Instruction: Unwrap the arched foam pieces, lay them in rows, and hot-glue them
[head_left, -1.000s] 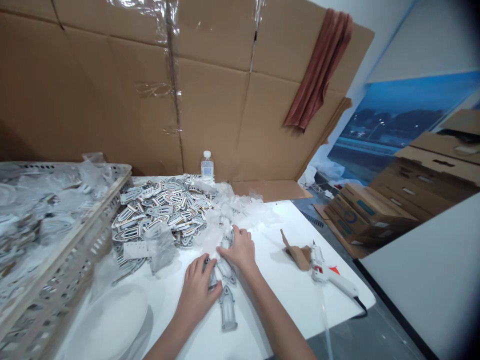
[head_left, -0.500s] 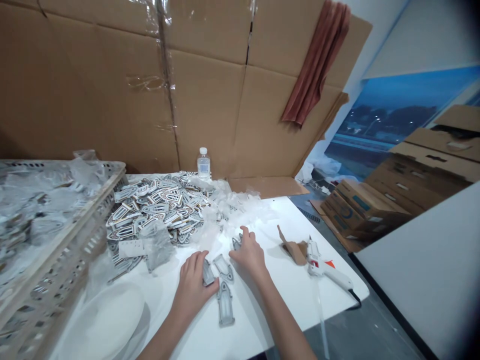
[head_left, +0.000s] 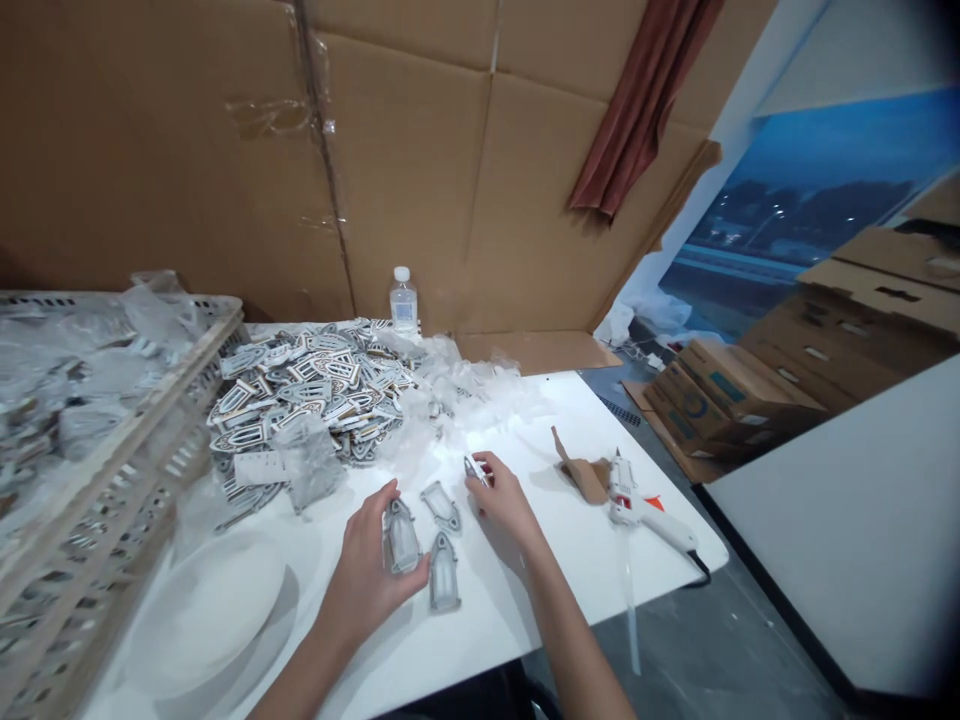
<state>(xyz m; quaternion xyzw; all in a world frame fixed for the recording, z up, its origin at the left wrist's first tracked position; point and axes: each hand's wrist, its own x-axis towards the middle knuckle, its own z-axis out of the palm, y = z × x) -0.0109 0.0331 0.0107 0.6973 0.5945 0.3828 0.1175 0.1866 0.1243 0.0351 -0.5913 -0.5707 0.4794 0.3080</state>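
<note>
My left hand grips a grey lantern-shaped cutout between thumb and fingers, just above the white table. My right hand pinches a smaller cutout piece at its fingertips. Between the hands lie two more grey cutouts, one near the right hand and one closer to me. A large heap of similar patterned cutouts sits behind the left hand.
A plastic crate of bagged pieces stands at the left, a white oval plate before it. A glue gun and torn cardboard scrap lie at the right. Water bottle and crumpled plastic wrap sit behind; cardboard wall beyond.
My left hand has lifted one cutout off the table and turned it up. My right hand has drawn back from the plastic wrap with a small piece pinched.
</note>
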